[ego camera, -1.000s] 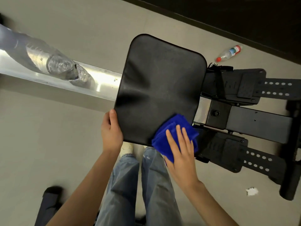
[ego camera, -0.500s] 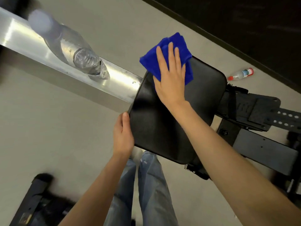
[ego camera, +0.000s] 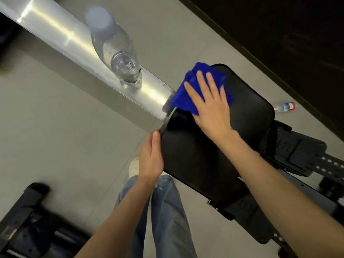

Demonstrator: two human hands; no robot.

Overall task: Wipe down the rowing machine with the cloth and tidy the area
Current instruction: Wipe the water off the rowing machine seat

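Currently: right hand (ego camera: 210,108), fingers flat, is pressing the blue cloth (ego camera: 183,98) onto the far-left corner of the black seat (ego camera: 195,157) — left hand (ego camera: 150,161) is gripping its near-left edge, presumably steadying it on the aluminium rail (ego camera: 55,32).

My left hand (ego camera: 151,161) and right hand (ego camera: 212,110) are bare, and so are both forearms as far as they show. I wear loose, faded light-blue jeans (ego camera: 167,211), creased down the legs, and an off-white shoe (ego camera: 134,165) with a rounded toe.
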